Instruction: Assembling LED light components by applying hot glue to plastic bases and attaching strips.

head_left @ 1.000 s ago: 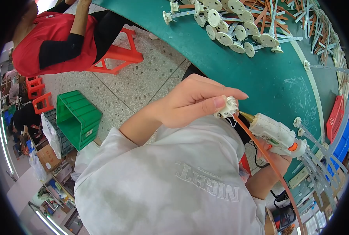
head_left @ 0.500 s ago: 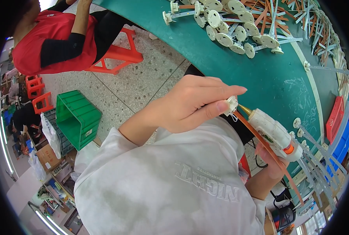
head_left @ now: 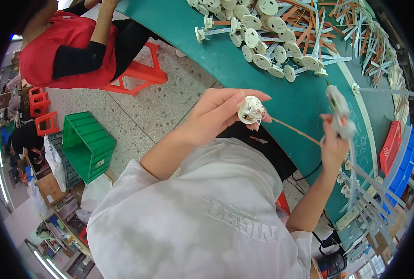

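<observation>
Between the thumb and fingers of my left hand (head_left: 216,111) is a round white plastic base (head_left: 251,109) with small fittings and thin white wires on its face. A narrow orange-brown strip (head_left: 294,129) runs from that base toward my right hand (head_left: 333,148). My right hand is closed around a white glue gun (head_left: 339,104), slightly smeared by motion, its nozzle pointing up and away over the green table (head_left: 304,95). The nozzle is well apart from the base.
A heap of white round bases (head_left: 261,62) with strips lies at the table's far side, beside loose strips (head_left: 372,51). More strips (head_left: 376,204), a red basket (head_left: 390,148) and a blue bin (head_left: 403,165) are at right. At left are a green crate (head_left: 88,146) and a seated person in red (head_left: 70,51).
The glue gun has moved up and away from the base, its nozzle now pointing toward the far side. My left hand has shifted slightly left and turned the base's face into view.
</observation>
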`<move>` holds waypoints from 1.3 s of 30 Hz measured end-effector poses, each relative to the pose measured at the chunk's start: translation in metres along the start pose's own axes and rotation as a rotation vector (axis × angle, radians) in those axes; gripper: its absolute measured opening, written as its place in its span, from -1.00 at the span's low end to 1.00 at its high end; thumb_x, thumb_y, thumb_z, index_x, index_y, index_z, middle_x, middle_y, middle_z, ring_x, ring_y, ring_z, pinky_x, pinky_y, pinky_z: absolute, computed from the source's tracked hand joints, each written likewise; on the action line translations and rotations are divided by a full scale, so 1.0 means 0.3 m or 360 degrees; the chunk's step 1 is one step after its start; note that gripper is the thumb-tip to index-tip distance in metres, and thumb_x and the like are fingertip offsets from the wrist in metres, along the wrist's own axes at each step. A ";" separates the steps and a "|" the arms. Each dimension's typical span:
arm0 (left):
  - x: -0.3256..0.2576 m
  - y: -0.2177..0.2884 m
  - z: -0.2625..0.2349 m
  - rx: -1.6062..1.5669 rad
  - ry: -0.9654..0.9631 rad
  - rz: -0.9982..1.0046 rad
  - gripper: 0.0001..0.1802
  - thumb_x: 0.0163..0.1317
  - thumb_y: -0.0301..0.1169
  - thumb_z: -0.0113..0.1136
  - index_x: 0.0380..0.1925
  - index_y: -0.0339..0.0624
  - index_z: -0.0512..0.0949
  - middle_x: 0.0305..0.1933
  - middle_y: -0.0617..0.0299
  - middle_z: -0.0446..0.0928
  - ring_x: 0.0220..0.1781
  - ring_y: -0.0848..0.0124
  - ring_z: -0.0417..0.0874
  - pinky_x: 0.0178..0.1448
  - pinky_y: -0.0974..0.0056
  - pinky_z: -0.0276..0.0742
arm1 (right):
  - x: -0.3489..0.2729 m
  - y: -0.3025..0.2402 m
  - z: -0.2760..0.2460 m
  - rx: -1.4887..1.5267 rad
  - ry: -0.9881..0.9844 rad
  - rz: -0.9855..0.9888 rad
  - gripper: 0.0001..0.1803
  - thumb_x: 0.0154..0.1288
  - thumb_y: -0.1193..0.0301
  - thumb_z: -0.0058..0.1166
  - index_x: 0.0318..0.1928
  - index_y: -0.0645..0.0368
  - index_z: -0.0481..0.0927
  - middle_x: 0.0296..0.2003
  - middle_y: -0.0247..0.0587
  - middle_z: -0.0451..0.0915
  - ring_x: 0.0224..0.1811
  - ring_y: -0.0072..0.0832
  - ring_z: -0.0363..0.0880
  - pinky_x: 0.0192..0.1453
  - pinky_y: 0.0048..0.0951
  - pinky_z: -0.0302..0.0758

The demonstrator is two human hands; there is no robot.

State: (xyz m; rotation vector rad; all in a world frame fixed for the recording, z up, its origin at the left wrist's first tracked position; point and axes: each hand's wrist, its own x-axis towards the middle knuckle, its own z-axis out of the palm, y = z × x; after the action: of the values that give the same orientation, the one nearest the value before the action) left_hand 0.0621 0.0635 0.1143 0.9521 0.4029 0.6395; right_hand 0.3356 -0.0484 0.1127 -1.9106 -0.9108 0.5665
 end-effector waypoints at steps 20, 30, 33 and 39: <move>0.206 -0.102 0.124 -0.0742 -0.0294 -0.0448 -0.49 0.49 -0.22 -0.21 0.10 -0.53 0.40 -0.05 -0.11 0.58 -0.16 0.24 0.66 -0.07 0.24 0.61 | -0.044 -0.259 0.015 0.0261 -0.0226 -0.0536 -0.66 0.05 0.69 0.25 -0.09 0.38 0.60 -0.15 -0.11 0.63 -0.18 -0.52 0.56 -0.14 -0.54 0.48; 0.256 -0.139 0.049 0.1349 0.0131 0.0480 -0.77 0.27 -0.42 0.15 -0.54 -0.33 0.52 -0.60 0.18 0.45 -0.60 0.45 0.42 -0.50 0.29 0.31 | 0.174 -0.064 -0.137 -0.0648 0.1030 -0.0240 -0.81 0.26 0.35 0.20 -0.29 0.23 0.68 -0.46 -0.24 0.67 -0.46 -0.60 0.56 -0.34 -0.55 0.43; 0.274 -0.178 0.019 0.1523 0.0140 0.0757 -0.72 0.14 -0.52 0.21 -0.70 -0.29 0.40 -0.71 0.11 0.33 -0.70 0.27 0.36 -0.57 0.19 0.21 | 0.322 0.067 -0.168 -0.0641 0.1358 -0.0157 -0.79 0.25 0.29 0.19 -0.32 0.19 0.68 -0.48 -0.24 0.68 -0.52 -0.47 0.59 -0.38 -0.45 0.45; 0.291 -0.198 0.031 0.1746 0.0048 0.0953 -0.68 0.06 -0.57 0.23 -0.77 -0.24 0.33 -0.74 0.11 0.32 -0.71 0.13 0.36 -0.59 0.14 0.24 | 0.489 0.184 -0.203 -0.0936 0.1483 -0.0207 -0.79 0.23 0.30 0.17 -0.38 0.20 0.65 -0.52 -0.17 0.66 -0.49 -0.26 0.64 -0.36 -0.30 0.48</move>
State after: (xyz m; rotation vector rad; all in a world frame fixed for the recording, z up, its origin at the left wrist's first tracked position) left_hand 0.1520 0.0906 0.0651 2.1588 0.5027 0.9917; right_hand 0.4889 0.0167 0.0906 -2.2423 -0.5796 -0.7231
